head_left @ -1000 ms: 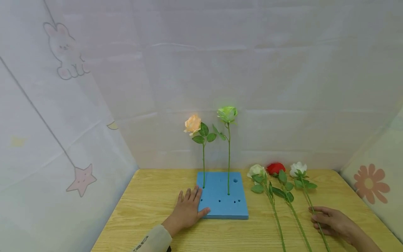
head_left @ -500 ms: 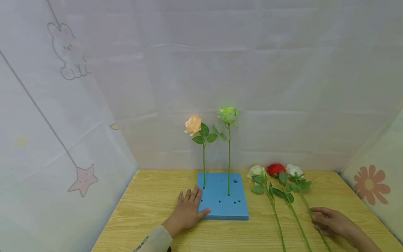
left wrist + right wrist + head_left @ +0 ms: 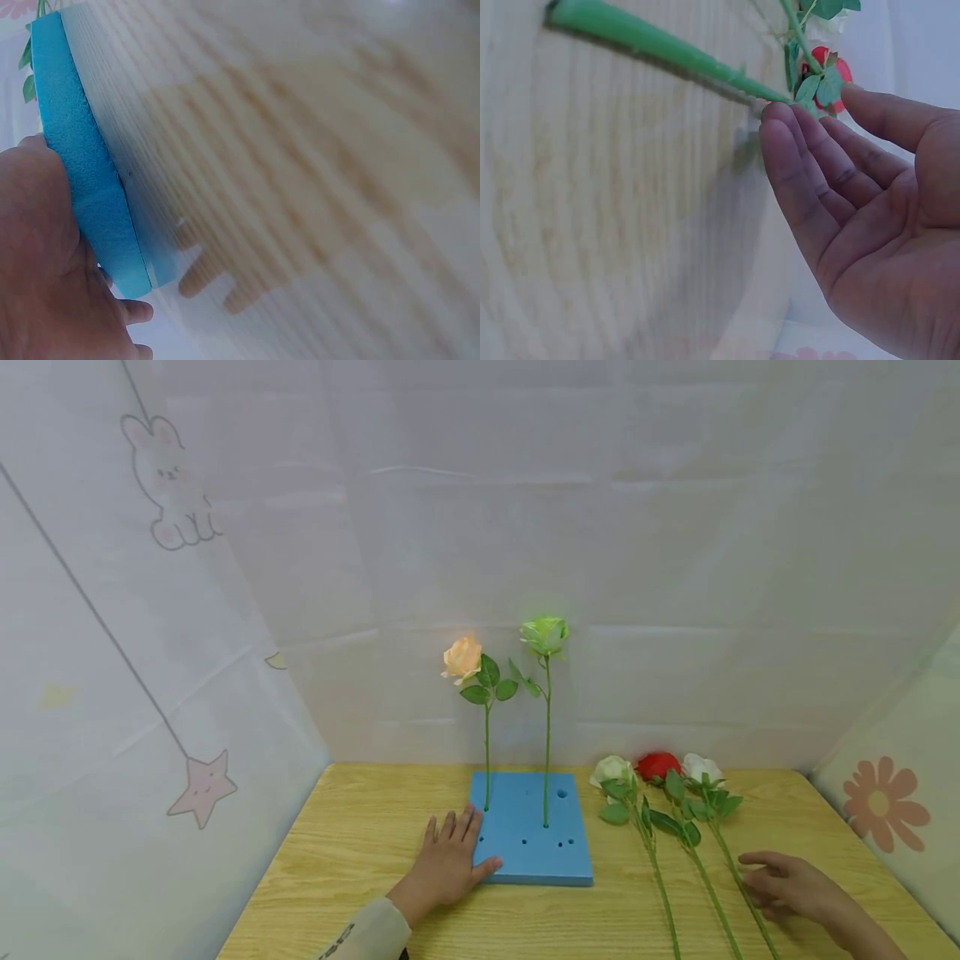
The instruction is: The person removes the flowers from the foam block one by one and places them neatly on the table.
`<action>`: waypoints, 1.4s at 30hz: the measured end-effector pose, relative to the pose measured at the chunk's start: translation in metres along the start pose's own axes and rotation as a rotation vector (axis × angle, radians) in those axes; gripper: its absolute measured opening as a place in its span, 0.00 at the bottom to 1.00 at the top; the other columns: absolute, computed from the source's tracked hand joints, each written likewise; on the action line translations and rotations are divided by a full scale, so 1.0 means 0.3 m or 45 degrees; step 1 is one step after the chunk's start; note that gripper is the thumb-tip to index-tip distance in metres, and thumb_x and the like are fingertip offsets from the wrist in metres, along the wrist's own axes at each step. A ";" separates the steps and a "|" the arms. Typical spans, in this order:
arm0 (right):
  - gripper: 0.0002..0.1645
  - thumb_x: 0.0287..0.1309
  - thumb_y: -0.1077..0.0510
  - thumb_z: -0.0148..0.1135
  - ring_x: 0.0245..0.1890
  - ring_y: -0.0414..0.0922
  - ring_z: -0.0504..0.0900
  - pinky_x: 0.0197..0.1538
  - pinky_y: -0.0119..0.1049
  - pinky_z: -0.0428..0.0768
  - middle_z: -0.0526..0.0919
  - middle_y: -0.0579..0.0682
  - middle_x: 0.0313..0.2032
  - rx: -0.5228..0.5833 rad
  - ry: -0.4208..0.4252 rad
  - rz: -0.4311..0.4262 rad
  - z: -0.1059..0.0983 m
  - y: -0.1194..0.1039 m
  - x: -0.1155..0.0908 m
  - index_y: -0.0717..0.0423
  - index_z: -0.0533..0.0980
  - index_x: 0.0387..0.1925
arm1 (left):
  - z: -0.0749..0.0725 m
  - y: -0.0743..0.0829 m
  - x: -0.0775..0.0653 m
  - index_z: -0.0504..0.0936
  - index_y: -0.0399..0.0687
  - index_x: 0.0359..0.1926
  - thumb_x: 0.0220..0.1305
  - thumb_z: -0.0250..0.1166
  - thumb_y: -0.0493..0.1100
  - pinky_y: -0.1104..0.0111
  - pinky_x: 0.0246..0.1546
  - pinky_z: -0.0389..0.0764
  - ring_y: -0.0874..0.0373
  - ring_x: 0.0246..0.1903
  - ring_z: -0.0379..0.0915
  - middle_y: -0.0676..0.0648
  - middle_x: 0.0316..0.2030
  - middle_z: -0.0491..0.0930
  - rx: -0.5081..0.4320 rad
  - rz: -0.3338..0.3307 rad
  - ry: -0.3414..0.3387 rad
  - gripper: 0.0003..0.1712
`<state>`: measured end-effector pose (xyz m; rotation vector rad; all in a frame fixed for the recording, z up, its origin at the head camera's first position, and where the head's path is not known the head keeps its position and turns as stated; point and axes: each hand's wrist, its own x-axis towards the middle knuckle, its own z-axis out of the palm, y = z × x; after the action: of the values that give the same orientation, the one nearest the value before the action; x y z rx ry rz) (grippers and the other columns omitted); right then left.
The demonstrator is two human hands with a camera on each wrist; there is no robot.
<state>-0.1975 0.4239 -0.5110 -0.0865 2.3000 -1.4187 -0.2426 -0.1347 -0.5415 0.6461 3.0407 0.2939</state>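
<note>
My left hand [image 3: 444, 866] lies with fingers spread at the left edge of a blue foam board [image 3: 532, 864], thumb over its front corner. In the board stand a peach rose [image 3: 462, 658] and a green rose [image 3: 545, 637], both upright in holes. My right hand [image 3: 797, 888] is relaxed beside the stem of a white rose [image 3: 702, 768] lying on the table. In the right wrist view the palm of the right hand [image 3: 877, 202] shows with nothing in it, the fingertips right by a green stem [image 3: 675, 51].
Left of the white rose lie a red rose [image 3: 658, 766] and a cream rose [image 3: 613, 770], stems pointing toward the front of the wooden table [image 3: 360, 827]. Several small holes dot the board. Printed cloth [image 3: 480, 527] hangs behind and at both sides.
The white rose has shifted left, closer to the red rose, and its stem has swung left. My right hand has let go of the stem. The left hand has stayed put.
</note>
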 end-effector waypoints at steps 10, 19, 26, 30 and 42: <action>0.38 0.77 0.50 0.53 0.48 0.52 0.85 0.48 0.46 0.85 0.82 0.65 0.53 -0.059 0.128 -0.150 0.052 -0.097 0.017 0.79 0.59 0.70 | -0.015 0.011 -0.010 0.49 0.47 0.82 0.71 0.39 0.77 0.34 0.71 0.46 0.34 0.76 0.48 0.42 0.80 0.47 0.002 0.001 0.001 0.53; 0.35 0.77 0.50 0.54 0.50 0.47 0.84 0.50 0.44 0.85 0.75 0.70 0.61 -0.081 0.250 -0.266 0.137 -0.173 0.063 0.72 0.62 0.72 | -0.015 0.013 -0.009 0.48 0.48 0.82 0.71 0.39 0.77 0.35 0.72 0.45 0.35 0.76 0.47 0.43 0.80 0.46 -0.002 -0.007 -0.011 0.53; 0.35 0.75 0.52 0.57 0.53 0.52 0.83 0.51 0.45 0.85 0.74 0.72 0.61 -0.060 0.293 -0.346 0.191 -0.206 0.113 0.73 0.62 0.71 | -0.006 0.009 -0.008 0.48 0.47 0.81 0.71 0.40 0.77 0.33 0.71 0.44 0.33 0.76 0.47 0.41 0.80 0.47 -0.021 0.004 -0.007 0.53; 0.35 0.75 0.52 0.58 0.50 0.45 0.85 0.49 0.44 0.85 0.76 0.72 0.60 -0.051 0.324 -0.389 0.222 -0.230 0.150 0.70 0.64 0.71 | -0.004 0.005 -0.007 0.49 0.45 0.81 0.72 0.41 0.76 0.32 0.70 0.44 0.32 0.76 0.47 0.40 0.80 0.47 -0.036 0.013 0.006 0.52; 0.34 0.73 0.53 0.60 0.53 0.49 0.83 0.51 0.45 0.84 0.75 0.71 0.61 0.018 0.322 -0.446 0.299 -0.294 0.231 0.67 0.65 0.72 | -0.005 0.004 -0.006 0.47 0.48 0.82 0.71 0.39 0.77 0.34 0.72 0.43 0.35 0.77 0.45 0.43 0.80 0.45 -0.029 -0.002 -0.017 0.53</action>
<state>-0.2401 0.2880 -0.4917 -0.3386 2.5739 -1.7007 -0.2406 -0.1344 -0.5399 0.6412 3.0205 0.3218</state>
